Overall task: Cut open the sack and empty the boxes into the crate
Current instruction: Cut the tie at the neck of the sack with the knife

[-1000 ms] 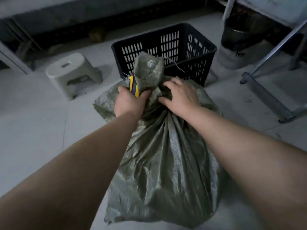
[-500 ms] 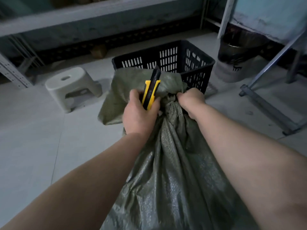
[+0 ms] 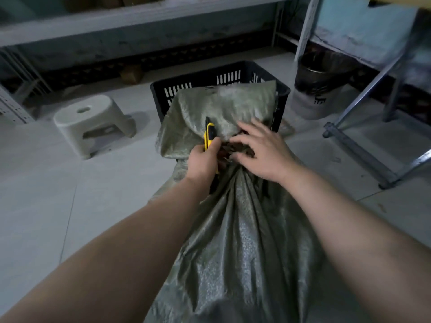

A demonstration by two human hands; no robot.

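Fingers [image 3: 214, 145] of left hand [image 3: 201, 163] round knife [image 3: 209, 132], right hand [image 3: 263, 152] on sack [image 3: 245, 229]

1 sack [image 3: 245, 229], 1 crate [image 3: 161, 99], 1 knife [image 3: 208, 134], 1 stool [image 3: 91, 117], 1 bin [image 3: 317, 96], 1 left hand [image 3: 201, 163] and 1 right hand [image 3: 263, 152].

Yellow knife [image 3: 209, 134] in left hand [image 3: 202, 162] at sack [image 3: 245, 229] neck, right hand [image 3: 264, 155] loose alongside.

The left forearm [image 3: 112, 257], bare along all its visible length, reaches in from seven o'clock; the right forearm [image 3: 349, 229], equally bare, from five o'clock. The left grip [image 3: 202, 162] and right grip [image 3: 264, 153] are bare too.
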